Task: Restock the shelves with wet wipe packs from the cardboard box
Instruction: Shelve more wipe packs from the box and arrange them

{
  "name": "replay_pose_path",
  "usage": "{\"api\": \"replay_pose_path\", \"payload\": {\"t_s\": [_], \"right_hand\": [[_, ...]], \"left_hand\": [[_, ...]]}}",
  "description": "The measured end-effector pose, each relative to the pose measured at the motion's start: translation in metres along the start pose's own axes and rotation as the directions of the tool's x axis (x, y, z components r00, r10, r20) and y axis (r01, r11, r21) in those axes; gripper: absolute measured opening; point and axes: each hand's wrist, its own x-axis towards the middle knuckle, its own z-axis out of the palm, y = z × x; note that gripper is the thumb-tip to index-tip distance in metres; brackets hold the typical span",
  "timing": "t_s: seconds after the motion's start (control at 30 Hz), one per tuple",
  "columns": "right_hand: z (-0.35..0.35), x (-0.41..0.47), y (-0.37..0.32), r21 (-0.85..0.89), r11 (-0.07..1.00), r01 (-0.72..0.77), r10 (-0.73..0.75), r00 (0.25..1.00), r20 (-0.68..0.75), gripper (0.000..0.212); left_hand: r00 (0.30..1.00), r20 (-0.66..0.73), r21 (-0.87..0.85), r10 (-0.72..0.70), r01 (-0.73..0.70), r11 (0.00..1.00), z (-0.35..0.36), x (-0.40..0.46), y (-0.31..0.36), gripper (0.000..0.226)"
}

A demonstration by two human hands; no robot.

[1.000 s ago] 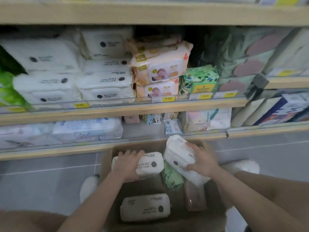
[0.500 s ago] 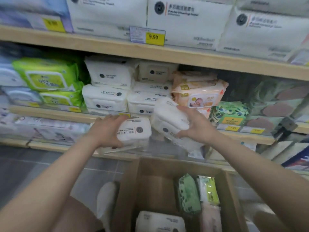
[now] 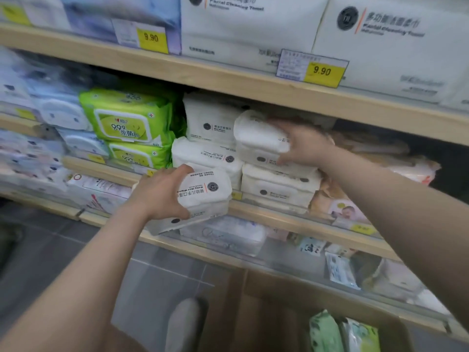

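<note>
The right hand (image 3: pixel 302 143) pinches a white wipe pack (image 3: pixel 258 138) on the stacked shelf row; the left hand (image 3: pixel 162 194) clasps another pack (image 3: pixel 203 191). Both look soft, light and slick-wrapped, so a broad grip across the flat faces suits best.

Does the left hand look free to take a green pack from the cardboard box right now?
Probably not: the left hand is closed around a white wipe pack up at shelf height, while the green pack lies low in the cardboard box.

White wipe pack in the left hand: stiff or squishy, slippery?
Likely soft: the white pack bulges around the left hand. The film wrap looks smooth, so probably a bit slippery. It carries one-handed, so likely not heavy; flat faces make rolling unlikely.
</note>
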Motion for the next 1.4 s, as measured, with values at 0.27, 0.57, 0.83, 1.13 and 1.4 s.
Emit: {"api": "replay_pose_path", "payload": {"t_s": [0.27,0.57,0.83,1.13,1.4], "right_hand": [[0.011,0.003,0.002,-0.271,0.962,0.013,-0.021,0.999,-0.028,0.087],[0.051,0.004,-0.02,-0.379,0.921,-0.084,-0.037,0.953,-0.302,0.07],[0.059,0.044,-0.004,-0.399,0.91,-0.113,-0.013,0.954,-0.301,0.065],[0.056,0.058,0.012,-0.439,0.898,-0.021,-0.117,0.951,-0.285,0.075],[0.11,0.003,0.016,-0.485,0.859,-0.165,-0.098,0.877,-0.471,0.083]], "left_hand": [[0.999,0.043,-0.041,0.006,-0.005,0.999,0.003,0.014,0.013,0.095],[0.998,0.065,-0.051,0.01,-0.007,0.999,0.006,0.016,0.02,0.096],[0.999,0.039,-0.048,0.029,-0.027,0.998,0.011,0.016,0.022,0.091],[0.996,0.071,-0.069,0.049,-0.044,0.997,0.014,0.021,0.027,0.09],[0.997,0.06,-0.076,0.046,-0.042,0.996,0.017,0.018,0.031,0.094]]}}
